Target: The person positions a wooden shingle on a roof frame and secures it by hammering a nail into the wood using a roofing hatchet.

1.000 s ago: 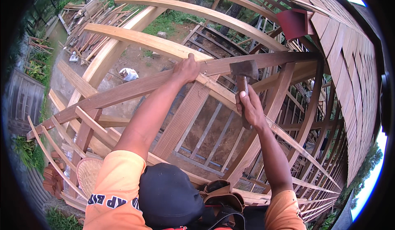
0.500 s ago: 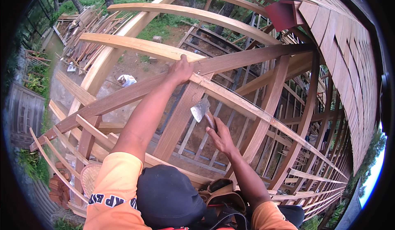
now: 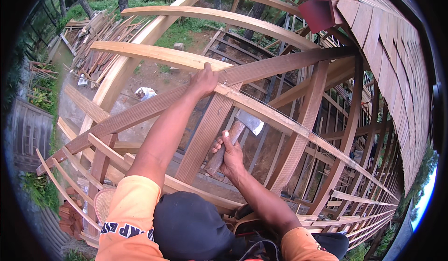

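My right hand (image 3: 232, 159) grips a hatchet (image 3: 237, 129) by its worn wooden handle, thumb laid along the handle. The grey steel head sits uppermost, its cutting edge facing right, in the gap between two brown posts. Farther up, my left hand (image 3: 204, 81) is closed on the near end of a pale wooden board (image 3: 154, 52), where it meets a brown sloping beam (image 3: 275, 69). A pale narrow batten (image 3: 275, 114) starts beside that hand and runs down to the right. The left fingertips are partly hidden by the hand itself.
Brown posts (image 3: 210, 132) and pale rafters make an open frame, with ground far below. A shingled roof (image 3: 380, 65) rises on the right. At the far left lies a timber pile (image 3: 105, 41). My dark cap (image 3: 191, 226) and a tool pouch (image 3: 249, 226) show at the bottom.
The hatchet has turned over: its blade faced left and now faces right, with the handle more exposed. My right hand has shifted slightly left. My left hand keeps its place.
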A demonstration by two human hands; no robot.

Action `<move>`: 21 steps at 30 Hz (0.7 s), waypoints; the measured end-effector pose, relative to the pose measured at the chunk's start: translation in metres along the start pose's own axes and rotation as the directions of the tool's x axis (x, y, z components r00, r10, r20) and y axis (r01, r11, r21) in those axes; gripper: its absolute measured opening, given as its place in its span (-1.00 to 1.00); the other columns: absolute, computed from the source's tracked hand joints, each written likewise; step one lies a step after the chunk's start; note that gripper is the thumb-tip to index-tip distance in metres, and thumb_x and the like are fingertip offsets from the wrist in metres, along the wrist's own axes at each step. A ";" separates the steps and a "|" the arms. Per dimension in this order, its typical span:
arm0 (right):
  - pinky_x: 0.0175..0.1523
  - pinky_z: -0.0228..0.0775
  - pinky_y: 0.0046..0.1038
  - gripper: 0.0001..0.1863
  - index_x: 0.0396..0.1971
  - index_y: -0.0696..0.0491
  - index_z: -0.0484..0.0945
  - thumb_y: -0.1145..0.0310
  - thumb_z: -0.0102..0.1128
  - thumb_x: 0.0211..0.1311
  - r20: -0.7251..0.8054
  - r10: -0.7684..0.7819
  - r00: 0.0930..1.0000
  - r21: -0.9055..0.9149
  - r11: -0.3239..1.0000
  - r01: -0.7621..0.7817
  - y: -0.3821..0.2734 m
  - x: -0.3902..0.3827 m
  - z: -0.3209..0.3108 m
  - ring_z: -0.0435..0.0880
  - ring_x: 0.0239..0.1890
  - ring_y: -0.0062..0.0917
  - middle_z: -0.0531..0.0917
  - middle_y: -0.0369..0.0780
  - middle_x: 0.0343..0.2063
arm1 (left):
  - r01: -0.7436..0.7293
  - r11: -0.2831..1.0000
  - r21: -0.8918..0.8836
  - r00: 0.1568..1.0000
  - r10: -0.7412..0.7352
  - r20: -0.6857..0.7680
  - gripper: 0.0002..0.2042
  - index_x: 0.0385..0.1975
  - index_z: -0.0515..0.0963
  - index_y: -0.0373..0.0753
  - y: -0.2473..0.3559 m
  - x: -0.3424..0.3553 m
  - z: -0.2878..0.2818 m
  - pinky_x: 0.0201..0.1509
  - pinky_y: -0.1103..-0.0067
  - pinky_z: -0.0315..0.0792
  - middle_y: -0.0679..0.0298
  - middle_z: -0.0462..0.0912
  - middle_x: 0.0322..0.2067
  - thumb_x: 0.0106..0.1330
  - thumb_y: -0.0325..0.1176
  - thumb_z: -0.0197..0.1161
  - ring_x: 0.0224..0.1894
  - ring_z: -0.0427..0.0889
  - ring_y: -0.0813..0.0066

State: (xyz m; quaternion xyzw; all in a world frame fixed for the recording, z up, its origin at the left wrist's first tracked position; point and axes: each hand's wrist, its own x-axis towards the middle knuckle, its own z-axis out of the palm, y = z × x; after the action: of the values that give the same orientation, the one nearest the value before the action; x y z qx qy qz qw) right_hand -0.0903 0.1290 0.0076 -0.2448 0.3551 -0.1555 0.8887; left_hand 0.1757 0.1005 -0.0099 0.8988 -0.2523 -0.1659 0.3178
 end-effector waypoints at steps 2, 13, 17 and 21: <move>-0.41 0.42 -0.53 -0.73 -0.16 -0.01 0.39 0.22 0.29 0.40 0.039 0.054 0.998 -0.013 0.998 -0.054 0.004 0.012 0.023 0.43 -0.50 -0.65 0.41 -0.36 -0.46 | 0.006 1.000 0.011 1.000 -0.006 0.005 -0.50 0.11 0.31 -0.44 0.001 0.002 0.000 0.32 0.00 0.25 -0.33 0.59 0.02 0.43 -0.08 -0.10 0.15 0.55 -0.27; -0.44 0.38 -0.53 -0.77 -0.13 0.12 0.46 0.32 0.26 0.40 0.212 0.046 0.976 -0.597 0.797 0.092 -0.058 -0.018 -0.044 0.48 -0.55 -0.67 0.48 -0.36 -0.51 | -0.041 0.999 -0.035 0.997 0.038 -0.071 -0.50 0.06 0.36 -0.42 -0.015 0.010 0.008 0.23 0.04 0.34 -0.35 0.58 0.00 0.43 -0.04 -0.11 0.12 0.55 -0.29; -0.45 0.37 -0.56 -0.77 -0.17 0.16 0.52 0.31 0.29 0.37 0.070 -0.156 0.985 -0.780 0.607 0.152 -0.126 -0.044 -0.140 0.48 -0.58 -0.69 0.50 -0.37 -0.58 | -0.011 0.999 -0.041 0.997 0.008 -0.072 -0.38 -0.01 0.43 -0.40 0.007 0.012 0.016 0.26 0.16 0.33 -0.30 0.59 -0.02 0.44 0.18 -0.06 0.13 0.54 -0.22; -0.48 0.36 -0.52 -0.75 -0.25 0.17 0.54 0.27 0.27 0.34 0.045 -0.199 0.979 -0.766 0.622 0.162 -0.146 -0.049 -0.169 0.49 -0.62 -0.66 0.55 -0.32 -0.61 | -0.117 0.993 0.000 0.979 0.116 0.168 -0.16 0.08 0.45 -0.50 -0.027 0.021 -0.041 0.22 0.33 0.38 -0.29 0.60 -0.04 0.36 0.38 0.00 0.10 0.59 -0.01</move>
State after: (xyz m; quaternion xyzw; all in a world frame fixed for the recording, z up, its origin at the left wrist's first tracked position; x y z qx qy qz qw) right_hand -0.2587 -0.0254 0.0082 -0.6287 0.3805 -0.0841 0.6730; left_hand 0.2210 0.1273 0.0003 0.8668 -0.3311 -0.2209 0.3003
